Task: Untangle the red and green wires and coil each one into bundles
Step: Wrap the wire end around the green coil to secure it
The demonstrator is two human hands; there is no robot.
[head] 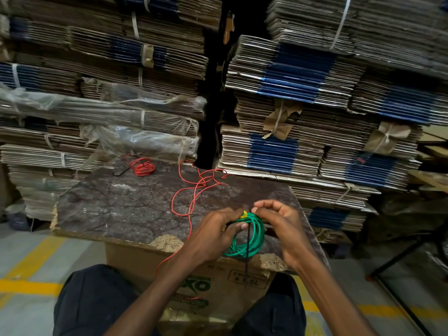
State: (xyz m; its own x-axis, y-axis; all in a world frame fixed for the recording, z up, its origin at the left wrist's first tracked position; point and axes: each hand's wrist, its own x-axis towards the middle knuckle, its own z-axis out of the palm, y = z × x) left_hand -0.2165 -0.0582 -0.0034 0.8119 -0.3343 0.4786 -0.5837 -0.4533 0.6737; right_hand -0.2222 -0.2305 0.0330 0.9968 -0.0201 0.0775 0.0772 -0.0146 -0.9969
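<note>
The green wire [252,235] is wound into a round coil near the front edge of the dark board [126,202]. My left hand [215,229] grips the coil's left side, and a thin black tie [247,246] hangs down across the loops. My right hand [278,219] pinches at the coil's top, where a small yellow piece [243,214] shows. A loose red wire [194,192] snakes over the board's middle and drops off the front edge. A small red coil [143,169] lies at the board's far left.
The board rests on a cardboard box [218,284] between my knees. Tall stacks of flattened cartons [303,122] rise right behind it. A black strip [120,171] lies beside the small red coil. The grey floor has yellow lines [36,258].
</note>
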